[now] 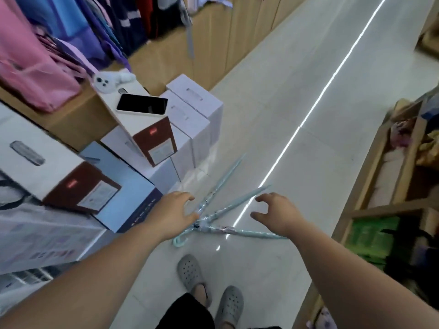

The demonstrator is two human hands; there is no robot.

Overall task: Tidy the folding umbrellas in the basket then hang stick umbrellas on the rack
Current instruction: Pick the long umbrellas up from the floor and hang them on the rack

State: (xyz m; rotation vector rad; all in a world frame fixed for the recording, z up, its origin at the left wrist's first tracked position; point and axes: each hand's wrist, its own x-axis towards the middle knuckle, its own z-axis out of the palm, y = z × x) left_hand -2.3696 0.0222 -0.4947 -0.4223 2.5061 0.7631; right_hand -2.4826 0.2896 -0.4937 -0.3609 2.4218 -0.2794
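Three pale teal stick umbrellas [228,206] lie fanned out on the light floor, wrapped in clear plastic. Their handle ends meet near a curved teal handle [178,241]. One points up the aisle, one up and right, and one [251,232] runs right, under my right wrist. My left hand [174,212] hovers over the handle ends with fingers spread, holding nothing. My right hand [276,213] hovers above the umbrellas, fingers curled apart and empty. No basket or rack is in view.
Stacked white boxes [190,115] stand on the left, one with a black phone [142,104] on top. Bags and clothes hang along the left shelving. A wooden shelf unit [384,176] lines the right. My feet in grey clogs [190,271] stand below the umbrellas.
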